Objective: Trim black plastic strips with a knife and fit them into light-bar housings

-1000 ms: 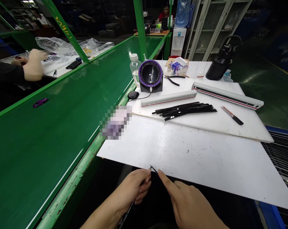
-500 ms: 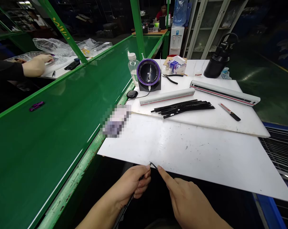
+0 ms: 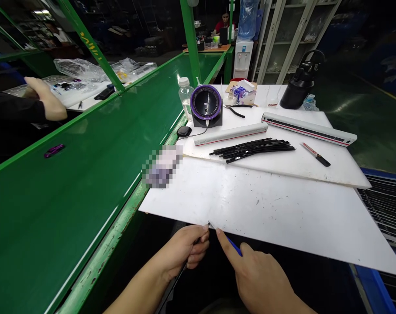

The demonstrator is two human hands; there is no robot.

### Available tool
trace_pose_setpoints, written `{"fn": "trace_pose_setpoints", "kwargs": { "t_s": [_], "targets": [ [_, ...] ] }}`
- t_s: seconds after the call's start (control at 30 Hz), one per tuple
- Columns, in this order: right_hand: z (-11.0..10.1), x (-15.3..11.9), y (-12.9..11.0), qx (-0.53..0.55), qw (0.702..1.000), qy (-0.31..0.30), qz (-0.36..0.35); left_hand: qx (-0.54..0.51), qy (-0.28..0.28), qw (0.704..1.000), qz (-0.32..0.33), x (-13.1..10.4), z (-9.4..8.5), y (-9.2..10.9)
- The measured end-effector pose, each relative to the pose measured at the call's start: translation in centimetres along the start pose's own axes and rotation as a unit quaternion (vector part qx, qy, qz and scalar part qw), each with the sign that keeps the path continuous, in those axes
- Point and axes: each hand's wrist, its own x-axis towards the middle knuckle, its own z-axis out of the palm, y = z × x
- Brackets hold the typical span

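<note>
My left hand (image 3: pixel 191 249) is closed on a thin black strip (image 3: pixel 174 285), which trails below the fist while its tip shows just past the thumb. In my right hand (image 3: pixel 257 275) is a blue-handled knife (image 3: pixel 234 247), the index finger stretched along it. Its thin blade points at the strip's tip; whether they touch cannot be made out. Both hands are at the near edge of the white board (image 3: pixel 276 218). Beyond them, several similar black strips (image 3: pixel 253 149) lie bundled on a white foam slab (image 3: pixel 335 168).
Two white toy train bodies (image 3: pixel 309 128) (image 3: pixel 230 134), a utility knife (image 3: pixel 315 155), cutting pliers (image 3: pixel 239 109) and a round purple-rimmed fan (image 3: pixel 206 102) sit on the slab. A green conveyor (image 3: pixel 96 200) runs along the left. Across it, a co-worker's arm (image 3: pixel 49 102) shows.
The right hand has turned the knife slightly, so its blue handle now shows. My left hand keeps its grip on the strip. The co-worker's hand has shifted and lifted.
</note>
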Motion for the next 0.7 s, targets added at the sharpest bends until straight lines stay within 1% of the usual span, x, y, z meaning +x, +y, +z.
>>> {"fn": "trace_pose_setpoints", "kwargs": {
  "t_s": [0.03,0.1,0.2,0.27,0.3,0.37,0.43,0.57,0.7],
  "targets": [
    [0.0,-0.2,0.2,0.011,1.0,0.012,0.001,0.001,-0.005,1.0,0.003,-0.3,0.0,0.0],
    [-0.1,-0.5,0.9,0.072,0.996,0.048,0.002,0.023,-0.004,1.0,0.015,-1.0,0.0,0.1],
    [-0.8,-0.8,1.9,0.198,0.976,0.094,0.009,0.055,0.037,0.997,0.042,-1.8,0.1,0.3],
    [-1.2,-0.8,2.3,0.248,0.964,0.095,0.02,0.035,0.051,0.997,0.043,-1.9,0.0,0.4],
    [-1.3,-0.7,2.3,0.258,0.962,0.09,0.022,0.017,0.046,0.998,0.033,-1.7,-0.1,0.3],
    [-1.3,-0.5,2.0,0.257,0.963,0.076,0.023,-0.012,0.027,1.0,0.006,-1.2,-0.2,0.1],
    [-1.2,-0.3,1.7,0.243,0.968,0.063,0.02,-0.017,0.022,1.0,-0.011,-0.7,-0.4,-0.1],
    [-1.2,0.1,1.0,0.233,0.972,0.035,0.015,0.024,0.039,0.999,-0.007,-0.3,-0.4,-0.4],
    [-1.7,0.5,0.7,0.213,0.977,0.008,0.009,0.045,0.044,0.998,-0.007,-0.3,-0.3,-0.1]
  ]
}}
